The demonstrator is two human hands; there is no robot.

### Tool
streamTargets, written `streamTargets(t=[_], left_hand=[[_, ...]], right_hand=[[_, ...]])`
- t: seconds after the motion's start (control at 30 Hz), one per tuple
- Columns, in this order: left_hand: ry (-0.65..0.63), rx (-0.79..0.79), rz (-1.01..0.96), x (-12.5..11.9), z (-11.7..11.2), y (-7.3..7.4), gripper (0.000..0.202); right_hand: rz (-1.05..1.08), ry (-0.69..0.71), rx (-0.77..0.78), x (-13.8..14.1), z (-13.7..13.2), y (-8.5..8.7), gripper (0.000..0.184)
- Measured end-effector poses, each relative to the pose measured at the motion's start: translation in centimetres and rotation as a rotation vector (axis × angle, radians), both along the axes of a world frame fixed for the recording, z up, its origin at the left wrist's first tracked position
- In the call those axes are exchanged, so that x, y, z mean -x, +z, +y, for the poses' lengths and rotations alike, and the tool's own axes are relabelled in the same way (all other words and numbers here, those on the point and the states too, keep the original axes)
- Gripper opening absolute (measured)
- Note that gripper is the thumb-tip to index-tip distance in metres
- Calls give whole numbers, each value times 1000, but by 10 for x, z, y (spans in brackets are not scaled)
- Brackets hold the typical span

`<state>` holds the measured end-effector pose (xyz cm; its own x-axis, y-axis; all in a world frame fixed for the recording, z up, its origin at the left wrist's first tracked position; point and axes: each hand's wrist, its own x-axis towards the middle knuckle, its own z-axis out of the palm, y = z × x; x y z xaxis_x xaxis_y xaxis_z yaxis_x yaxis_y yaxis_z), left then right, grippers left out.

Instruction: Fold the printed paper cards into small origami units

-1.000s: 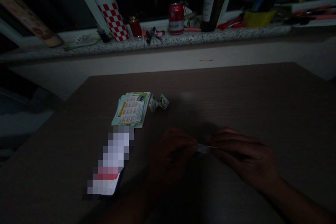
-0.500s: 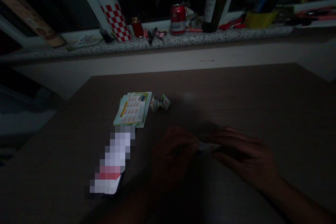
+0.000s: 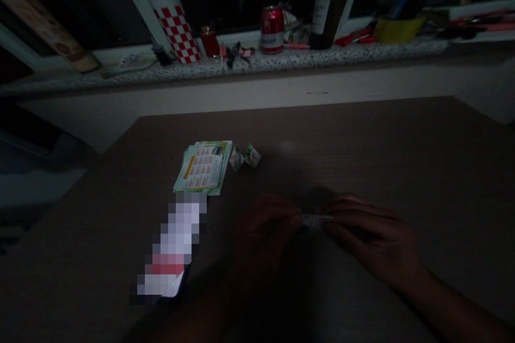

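Observation:
Between my two hands is a small folded paper card, pale with faint print, held just over the dark table. My left hand pinches its left end between thumb and fingers. At the other end, my right hand has thumb and fingertips closed on the card's edge. Dim light hides the finer folds. Two small folded paper pieces with green and white print stand farther back. Beside them lies a stack of printed calendar cards.
A phone with a blurred bright screen lies left of my hands on the wooden table. Along the granite windowsill stand a checkered bottle, a red can, a dark labelled bottle and a yellow container.
The card between my hands has tilted, so more of its printed face shows. My right hand has shifted slightly left; the stack, folded pieces and phone stay put.

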<state>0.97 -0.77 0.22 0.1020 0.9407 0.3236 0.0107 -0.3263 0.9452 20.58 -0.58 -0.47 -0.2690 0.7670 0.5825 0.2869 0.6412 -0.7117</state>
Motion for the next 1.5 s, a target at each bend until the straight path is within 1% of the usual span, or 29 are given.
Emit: streamTargets(t=[0.1,0.27,0.53,0.77,0.87,0.97,1.1,1.37,1.5], left_hand=[[-2,-28,-1,1,1,0,7],[-7,-57,-2,0,1,-2,8],[-1,-19,-38,0,1,-4,7],[5,21,-71,1,2,-6,7],[1,42,-92,1,3,-5,7],[8,56,-107,1,3,-5,7],[6,67,-95,0,2,-3,7],[65,80,-98,3,3,0,5],[71,97,-53,3,3,3,7]], right_hand=[[-1,15,20,1,1,-2,28],[23,8,6,2,0,-2,25],[13,-16,22,3,2,-3,23],[33,22,6,3,3,-2,21],[14,11,23,3,4,-3,20],[-11,34,41,3,4,-5,18],[13,45,32,2,5,-7,20],[14,32,57,2,5,-8,19],[11,17,80,3,4,-8,17]])
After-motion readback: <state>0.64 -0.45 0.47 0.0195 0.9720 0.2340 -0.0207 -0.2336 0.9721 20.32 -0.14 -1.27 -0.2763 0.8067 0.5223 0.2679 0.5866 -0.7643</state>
